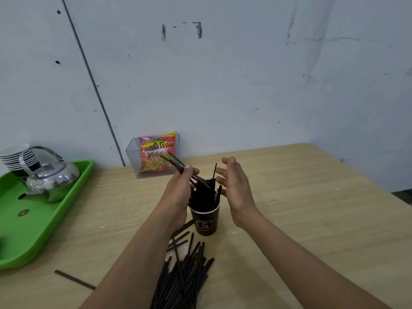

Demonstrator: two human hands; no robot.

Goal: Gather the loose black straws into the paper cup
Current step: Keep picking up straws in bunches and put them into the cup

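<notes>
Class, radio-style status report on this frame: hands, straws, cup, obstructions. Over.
Left hand grips a few straws above the paper cup; right hand open beside it. Loose pile lies on the table, near side. Nothing blocks the cup.

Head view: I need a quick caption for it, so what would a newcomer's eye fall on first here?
First the two hands at centre: the left hand grips a few black straws slanted over the straw-filled paper cup, with the right hand open beside it. Next comes the pile of loose straws on the table nearer the camera, then the green tray with a shiny kettle at left.
</notes>
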